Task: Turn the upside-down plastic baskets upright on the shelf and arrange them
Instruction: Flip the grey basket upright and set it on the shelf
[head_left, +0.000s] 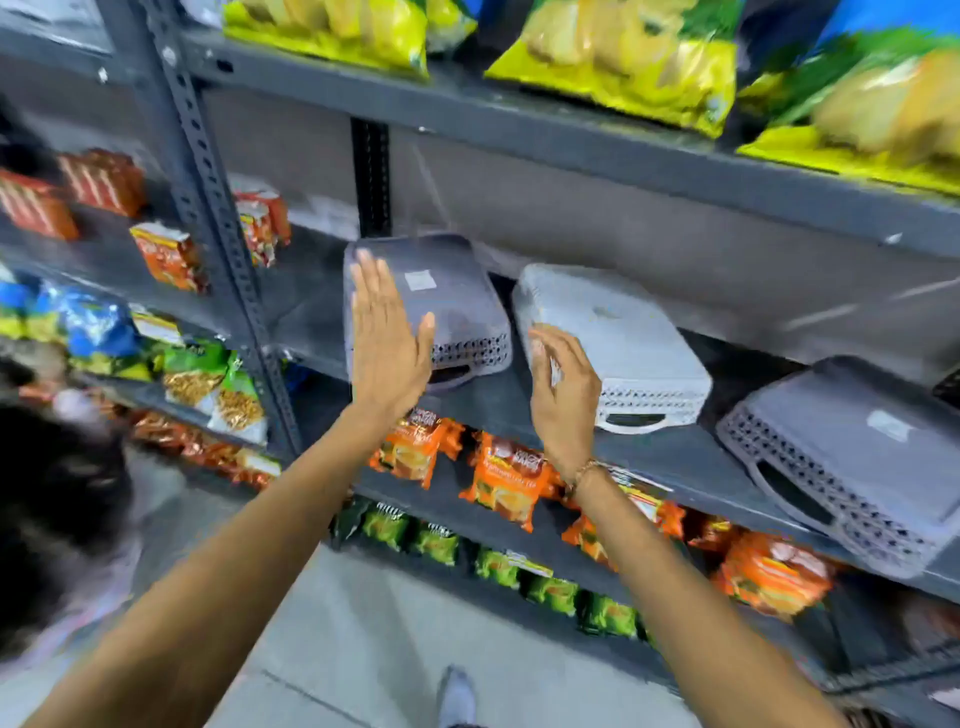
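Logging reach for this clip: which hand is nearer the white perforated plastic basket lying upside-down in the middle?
Right. The right hand overlaps the white perforated plastic basket at its left front corner; the left hand is farther left, over the neighbouring grey basket.

Shelf board (675, 457) — bare strip open along its front edge; narrow gaps between three upside-down baskets (613, 338); overhead, upper shelf (571, 130) leaves tall clearance — left, upright post (218, 218) blocks.

Grey baskets (857, 457), one white basket (618, 343)
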